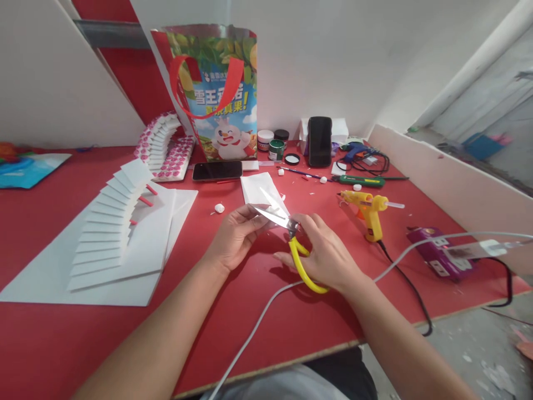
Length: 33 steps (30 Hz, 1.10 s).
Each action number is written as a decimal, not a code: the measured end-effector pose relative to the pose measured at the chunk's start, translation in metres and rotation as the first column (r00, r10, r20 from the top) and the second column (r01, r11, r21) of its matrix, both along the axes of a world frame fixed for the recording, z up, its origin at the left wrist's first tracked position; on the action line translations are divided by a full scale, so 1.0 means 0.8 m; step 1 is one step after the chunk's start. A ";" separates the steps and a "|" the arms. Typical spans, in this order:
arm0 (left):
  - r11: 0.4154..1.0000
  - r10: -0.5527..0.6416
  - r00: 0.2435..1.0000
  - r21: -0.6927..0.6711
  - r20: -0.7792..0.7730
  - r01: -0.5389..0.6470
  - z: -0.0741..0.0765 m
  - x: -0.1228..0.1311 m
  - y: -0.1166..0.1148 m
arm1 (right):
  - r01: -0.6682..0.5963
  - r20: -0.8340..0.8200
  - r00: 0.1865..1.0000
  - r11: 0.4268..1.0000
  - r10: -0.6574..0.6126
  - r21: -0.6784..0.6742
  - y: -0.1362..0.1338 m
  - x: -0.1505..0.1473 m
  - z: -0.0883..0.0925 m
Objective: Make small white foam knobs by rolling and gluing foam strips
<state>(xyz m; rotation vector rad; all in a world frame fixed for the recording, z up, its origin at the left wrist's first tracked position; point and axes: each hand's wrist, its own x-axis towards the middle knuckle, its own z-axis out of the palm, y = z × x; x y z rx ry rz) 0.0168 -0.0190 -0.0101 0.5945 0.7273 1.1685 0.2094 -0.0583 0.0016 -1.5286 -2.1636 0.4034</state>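
My right hand [322, 250] grips a pair of scissors [303, 265] with yellow handles. The shiny blades are spread apart and point away to the left. Close to them, my left hand [239, 233] is closed, thumb against fingers, on a small white piece [272, 210] that lies between the blades in this view; its exact shape is hard to make out. Just beyond the blades, a folded white paper [256, 188] rests on the red table [250, 328]. A small white rolled bud [219, 208] sits left of the paper.
At left, a fan of white steps [104, 222] stands on white boards [41, 283]. Behind are a bag [229, 130], a phone [217, 171] and paint jars [276, 150]. On the right lie a yellow glue gun [368, 211] and a purple box [441, 253]. A pale cable [266, 311] crosses the front.
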 end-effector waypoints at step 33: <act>1.000 0.025 0.999 0.016 -0.028 -0.024 0.001 0.002 -0.002 | 0.009 -0.063 0.998 0.990 0.000 0.138 0.000 0.002 -0.013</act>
